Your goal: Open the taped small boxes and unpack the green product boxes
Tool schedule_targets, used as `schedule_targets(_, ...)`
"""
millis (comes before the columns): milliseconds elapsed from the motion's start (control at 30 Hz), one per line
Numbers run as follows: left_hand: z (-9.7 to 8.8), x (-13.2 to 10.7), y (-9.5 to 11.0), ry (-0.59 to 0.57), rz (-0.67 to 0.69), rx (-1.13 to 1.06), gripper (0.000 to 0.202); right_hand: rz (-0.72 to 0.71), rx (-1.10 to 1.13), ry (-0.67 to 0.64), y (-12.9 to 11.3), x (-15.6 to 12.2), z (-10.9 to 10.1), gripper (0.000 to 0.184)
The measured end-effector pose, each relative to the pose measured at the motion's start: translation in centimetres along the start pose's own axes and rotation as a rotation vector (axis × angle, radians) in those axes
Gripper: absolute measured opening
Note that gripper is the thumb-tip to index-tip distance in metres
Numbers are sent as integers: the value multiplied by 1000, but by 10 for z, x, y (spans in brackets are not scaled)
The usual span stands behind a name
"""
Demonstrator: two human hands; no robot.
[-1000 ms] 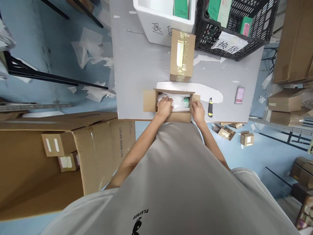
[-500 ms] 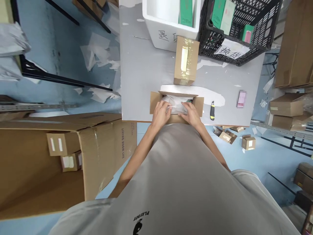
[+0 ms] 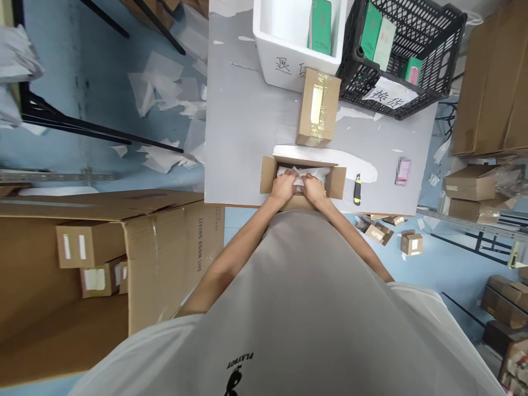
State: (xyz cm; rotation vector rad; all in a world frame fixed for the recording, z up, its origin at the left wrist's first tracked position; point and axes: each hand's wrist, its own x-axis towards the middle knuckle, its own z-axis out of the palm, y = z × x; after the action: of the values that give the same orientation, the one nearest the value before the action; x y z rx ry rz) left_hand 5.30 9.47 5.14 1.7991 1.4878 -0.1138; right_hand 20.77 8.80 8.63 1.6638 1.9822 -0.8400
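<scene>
An uncovered carton stands at the near edge of a gray worktable, a plastic-wrapped packet inside it; the person's left hand and right hand, close together, curl their fingers tightly around its crumpled wrapping. Just beside the carton lies a utility knife (black and yellow).

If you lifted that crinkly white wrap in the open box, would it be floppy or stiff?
Probably floppy: the white wrap crumples into folds between the left hand and right hand. It's likely light too, because it looks thin. Whatever lies under it is too hidden to judge.
</scene>
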Motion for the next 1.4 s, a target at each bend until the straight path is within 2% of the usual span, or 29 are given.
schedule_targets(67,-5,-11,-5,75,20,-57,46,-1,78,73,1,-14,-3,39)
schedule_targets(200,-19,-38,-11,326,109,-308,36,-64,263,296,-2,-39,-10,38)
schedule_targets(267,-32,-49,-12,426,172,-411,38,-134,320,414,-8,-45,-16,38)
schedule_targets(367,-61,-62,-15,563,245,-497,36,-254,338,547,-24,-44,-35,34)
schedule_targets(533,-120,-72,-36,760,218,-533,31,-416,288,634,-77,-17,-80,31)
schedule_targets(600,-136,-71,-55,839,162,-541,34,-446,260,616,-106,2,-94,32)
schedule_targets(667,-142,-68,-83,910,100,-556,38,-461,225,570,-138,23,-103,33)
schedule_targets(733,-137,-61,-115,960,34,-576,43,-450,174,493,-170,45,-107,36)
schedule_targets(833,-113,-46,-159,968,-100,-576,50,-415,84,339,-205,69,-105,37)
schedule_targets(900,-92,-35,-175,900,-202,-569,53,-374,29,258,-217,78,-98,34)
schedule_targets(967,-70,-25,-178,794,-279,-556,56,-307,-14,200,-216,82,-88,33)
schedule_targets(1033,-51,-17,-172,684,-303,-521,59,-223,-40,159,-207,84,-77,40)
schedule_targets(1100,-35,-11,-163,555,-290,-472,61,-156,-48,151,-192,82,-67,60)
schedule_targets(1167,-23,-8,-155,405,-252,-417,63,-144,-27,187,-173,74,-60,78)
schedule_targets(1200,-19,-8,-153,338,-231,-390,65,-164,0,224,-163,67,-59,80)
schedule_targets(1300,-16,-12,-153,229,-208,-338,72,-250,129,386,-126,33,-61,63)
schedule_targets(1400,-24,-25,-151,301,-182,-339,65,-183,235,490,-84,-11,-63,54)
